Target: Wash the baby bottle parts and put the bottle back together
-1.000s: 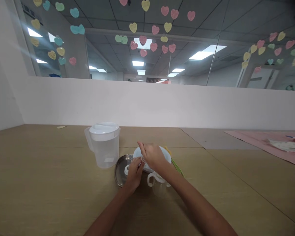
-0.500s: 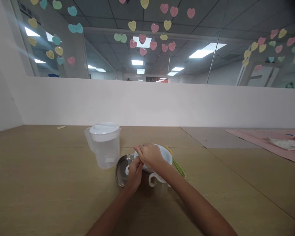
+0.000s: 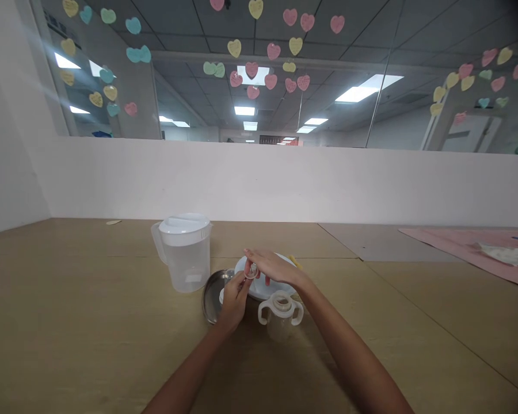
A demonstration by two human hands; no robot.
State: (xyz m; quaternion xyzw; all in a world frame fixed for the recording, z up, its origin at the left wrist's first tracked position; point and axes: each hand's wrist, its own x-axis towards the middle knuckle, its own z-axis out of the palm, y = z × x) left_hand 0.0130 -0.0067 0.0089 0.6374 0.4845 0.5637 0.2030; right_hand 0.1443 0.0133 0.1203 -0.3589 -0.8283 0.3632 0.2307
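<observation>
A small clear round piece point(image 3: 251, 271) is pinched in the fingers of my left hand point(image 3: 234, 299). My right hand point(image 3: 271, 267) reaches over it from the right, its fingertips touching or nearly touching the piece. Beneath my hands lies a white bowl or plate point(image 3: 265, 292). A round metal dish point(image 3: 210, 296) with a small white part point(image 3: 221, 296) in it is at the left, partly behind my left hand. Nearer me stands a clear bottle point(image 3: 280, 322) with two white handles, its top open.
A lidded clear pitcher point(image 3: 187, 259) stands left of the dish. The yellow end of a brush point(image 3: 296, 262) shows behind the bowl. At the far right, a pink mat point(image 3: 453, 244) holds a white packet point(image 3: 507, 254).
My right hand has lifted and opened out a little, so the clear round piece now shows between my hands. The two-handled bottle is less covered by my right arm.
</observation>
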